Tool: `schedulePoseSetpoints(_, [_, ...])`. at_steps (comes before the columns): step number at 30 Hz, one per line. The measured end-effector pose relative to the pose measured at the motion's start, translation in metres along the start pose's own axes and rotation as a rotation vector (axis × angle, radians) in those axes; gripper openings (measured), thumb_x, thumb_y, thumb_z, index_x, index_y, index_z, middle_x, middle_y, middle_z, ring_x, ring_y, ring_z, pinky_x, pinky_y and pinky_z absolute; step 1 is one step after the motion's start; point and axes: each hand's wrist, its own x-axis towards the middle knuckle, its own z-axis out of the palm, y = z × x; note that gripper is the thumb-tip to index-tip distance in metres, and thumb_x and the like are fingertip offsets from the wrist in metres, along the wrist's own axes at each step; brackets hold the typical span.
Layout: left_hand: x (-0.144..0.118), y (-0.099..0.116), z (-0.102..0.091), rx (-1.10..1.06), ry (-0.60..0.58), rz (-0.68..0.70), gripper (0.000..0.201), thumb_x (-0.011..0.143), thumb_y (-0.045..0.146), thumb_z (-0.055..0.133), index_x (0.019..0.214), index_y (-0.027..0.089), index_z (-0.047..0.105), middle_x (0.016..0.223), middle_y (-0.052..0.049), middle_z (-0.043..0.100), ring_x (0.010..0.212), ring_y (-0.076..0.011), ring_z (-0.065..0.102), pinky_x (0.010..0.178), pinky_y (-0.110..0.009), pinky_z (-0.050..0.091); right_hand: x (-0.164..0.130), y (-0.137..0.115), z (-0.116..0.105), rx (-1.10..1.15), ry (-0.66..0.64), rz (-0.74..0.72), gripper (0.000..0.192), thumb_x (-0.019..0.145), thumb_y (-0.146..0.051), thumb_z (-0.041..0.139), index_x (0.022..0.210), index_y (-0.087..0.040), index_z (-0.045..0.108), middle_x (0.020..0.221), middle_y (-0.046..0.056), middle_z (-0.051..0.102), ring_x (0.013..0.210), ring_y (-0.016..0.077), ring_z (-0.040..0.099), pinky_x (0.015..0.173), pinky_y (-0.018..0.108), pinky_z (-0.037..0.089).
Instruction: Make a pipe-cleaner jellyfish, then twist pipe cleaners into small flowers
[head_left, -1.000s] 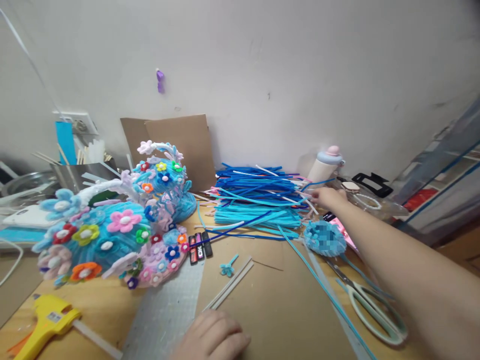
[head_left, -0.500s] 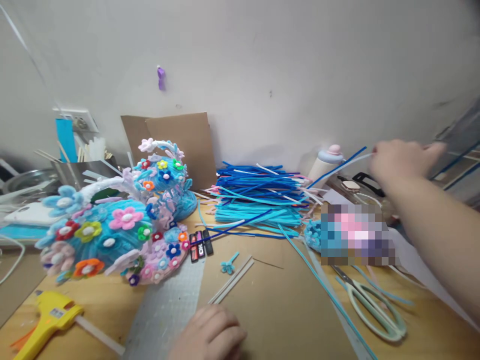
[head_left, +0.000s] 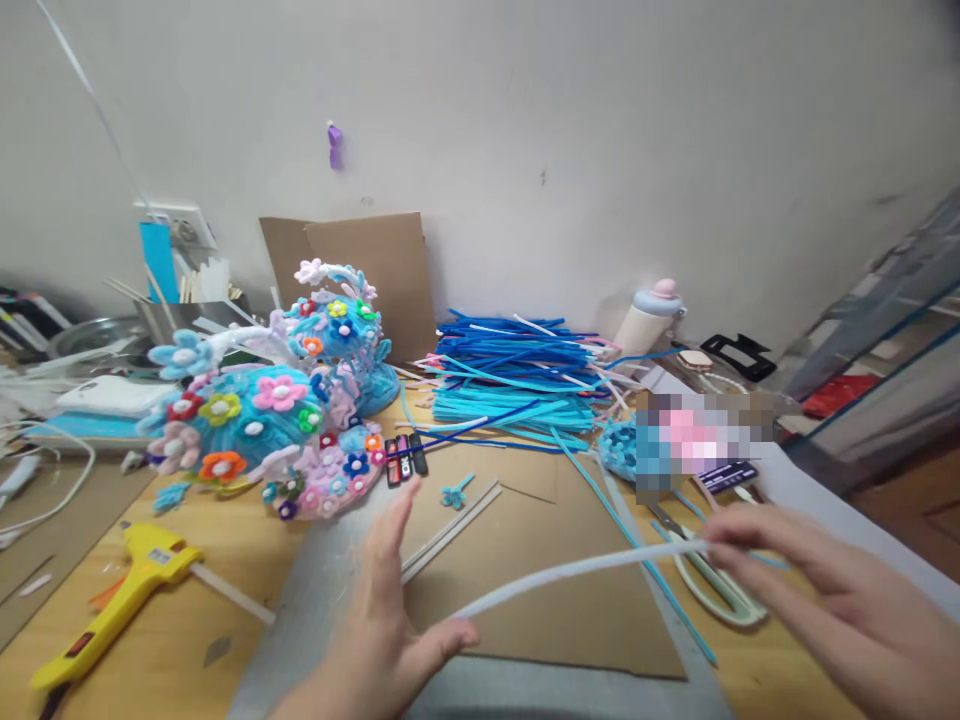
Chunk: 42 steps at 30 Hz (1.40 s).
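Observation:
A pale, whitish pipe cleaner (head_left: 570,572) is pinched at one end in my right hand (head_left: 802,590), on the right over the scissors (head_left: 712,585). It bows leftward above the cardboard sheet (head_left: 540,620). Its far end reaches the thumb of my left hand (head_left: 394,610); whether it touches is unclear. That hand is open, thumb and fingers spread wide. Beyond it lie a small blue pipe-cleaner flower (head_left: 454,495) and two thin pale sticks (head_left: 454,528). A light blue pipe cleaner (head_left: 637,545) crosses the cardboard's right side.
Blue pipe cleaners (head_left: 514,370) are piled against the wall. Flower-covered pipe-cleaner baskets (head_left: 255,425) stand at left, behind a yellow glue gun (head_left: 142,570). A bottle (head_left: 646,322) stands at back right. A cutting mat (head_left: 300,610) lies under the cardboard.
My right hand has come down and nearer from the pile's right side, bringing the pale pipe cleaner over the cardboard. My left hand has risen and spread from a curled pose.

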Motion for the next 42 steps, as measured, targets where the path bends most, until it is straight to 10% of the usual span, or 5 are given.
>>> schedulePoseSetpoints(5, [-0.002, 0.008, -0.003, -0.227, -0.386, -0.219, 0.03, 0.092, 0.027, 0.042, 0.118, 0.024, 0.055, 0.085, -0.002, 0.07, 0.076, -0.015, 0.066, 0.069, -0.026, 0.053, -0.006, -0.016, 0.043, 0.305, -0.304, -0.015, 0.029, 0.087, -0.046, 0.041, 0.077, -0.028, 0.061, 0.078, 0.002, 0.068, 0.077, 0.0245, 0.065, 0.066, 0.035, 0.054])
schedulePoseSetpoints(14, [0.004, 0.036, 0.007, -0.211, -0.48, -0.281, 0.021, 0.088, 0.027, 0.047, 0.093, 0.023, 0.067, 0.074, 0.0, 0.07, 0.067, -0.0139, 0.063, 0.064, -0.023, 0.044, -0.012, -0.093, 0.057, 0.35, -0.478, -0.418, 0.034, 0.089, -0.027, 0.048, 0.123, -0.024, 0.054, 0.113, 0.008, 0.066, 0.1, 0.0211, 0.061, 0.084, 0.033, 0.047])
schedulePoseSetpoints(17, [0.017, 0.029, 0.006, -0.145, -0.425, -0.302, 0.023, 0.089, 0.032, 0.045, 0.086, 0.021, 0.066, 0.07, 0.0, 0.067, 0.065, -0.0144, 0.061, 0.062, -0.024, 0.042, -0.009, -0.118, 0.074, 0.362, -0.522, -0.42, 0.028, 0.094, -0.023, 0.038, 0.104, -0.023, 0.064, 0.097, 0.006, 0.07, 0.088, 0.0183, 0.065, 0.074, 0.028, 0.047])
schedulePoseSetpoints(25, [0.05, -0.018, 0.021, 0.366, -0.354, -0.318, 0.018, 0.078, 0.033, 0.061, 0.086, 0.017, 0.058, 0.087, -0.006, 0.062, 0.084, -0.0221, 0.056, 0.072, -0.03, 0.04, -0.005, -0.102, 0.108, 0.08, -0.486, -0.322, 0.026, 0.093, -0.022, 0.038, 0.092, -0.022, 0.064, 0.089, 0.004, 0.07, 0.083, 0.0215, 0.066, 0.066, 0.028, 0.04])
schedulePoseSetpoints(42, [0.038, -0.002, 0.024, 0.49, -0.495, -0.287, 0.019, 0.074, 0.036, 0.065, 0.075, 0.018, 0.062, 0.087, -0.01, 0.065, 0.087, -0.0284, 0.057, 0.072, -0.035, 0.037, 0.007, -0.085, 0.1, 0.441, -0.809, -0.33, 0.008, 0.08, -0.021, 0.055, 0.073, -0.019, 0.057, 0.07, -0.002, 0.059, 0.064, 0.0119, 0.05, 0.056, 0.022, 0.029])
